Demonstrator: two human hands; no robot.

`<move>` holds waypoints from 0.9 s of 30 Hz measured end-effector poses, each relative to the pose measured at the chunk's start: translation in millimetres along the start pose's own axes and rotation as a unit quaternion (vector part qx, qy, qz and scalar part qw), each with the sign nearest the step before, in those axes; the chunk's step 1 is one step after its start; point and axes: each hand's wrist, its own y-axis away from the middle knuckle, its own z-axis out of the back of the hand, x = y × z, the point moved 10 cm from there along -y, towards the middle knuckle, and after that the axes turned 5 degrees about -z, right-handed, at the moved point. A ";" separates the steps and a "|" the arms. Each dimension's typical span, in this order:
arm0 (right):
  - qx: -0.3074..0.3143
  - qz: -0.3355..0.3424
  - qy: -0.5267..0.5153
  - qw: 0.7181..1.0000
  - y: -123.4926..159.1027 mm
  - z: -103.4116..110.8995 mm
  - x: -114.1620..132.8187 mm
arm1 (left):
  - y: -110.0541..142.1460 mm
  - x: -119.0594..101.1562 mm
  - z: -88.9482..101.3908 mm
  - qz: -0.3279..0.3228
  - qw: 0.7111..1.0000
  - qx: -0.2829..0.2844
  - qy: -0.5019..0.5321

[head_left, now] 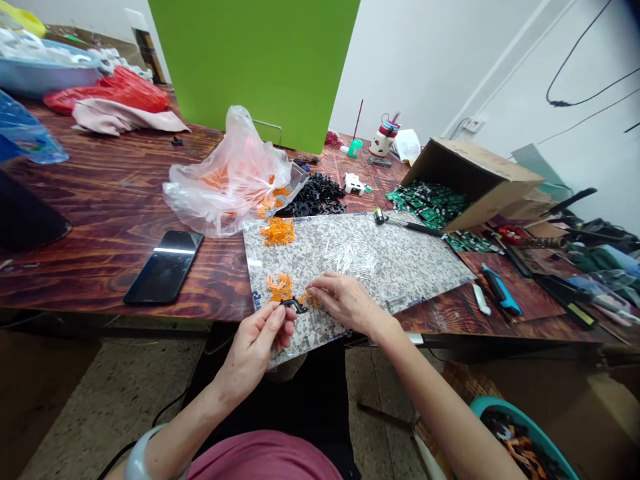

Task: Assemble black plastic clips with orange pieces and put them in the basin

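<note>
My left hand (260, 340) is closed in a pinch on a small black plastic clip (294, 305), held just above the near edge of a speckled grey mat (360, 257). My right hand (343, 299) rests on the mat with its fingertips pinched on a small orange plastic piece (306, 298). A little heap of orange pieces (279, 287) lies on the mat just left of that hand. Another heap of orange pieces (278, 231) lies at the mat's far left corner. A pile of black clips (315, 197) sits on the table beyond the mat.
A clear plastic bag (227, 177) holding orange pieces lies left of the black pile. A black phone (165, 267) lies at the left. A tipped cardboard box (470, 180) spills green parts. A hammer (405, 223), a blue knife (501, 292) and a green board (255, 67) are also here.
</note>
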 end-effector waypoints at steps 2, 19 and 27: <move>-0.028 -0.010 0.012 1.000 2.4 5.9 -3.5 | -0.1 -0.3 0.7 0.002 1.000 -0.007 0.003; -0.163 -0.148 -0.052 0.974 32.4 32.6 -20.0 | 1.7 0.3 -0.8 -0.023 0.999 -0.004 -0.023; -0.182 -0.032 -0.068 0.980 46.2 28.6 44.0 | 4.5 -5.5 -4.6 -0.054 0.996 0.024 -0.063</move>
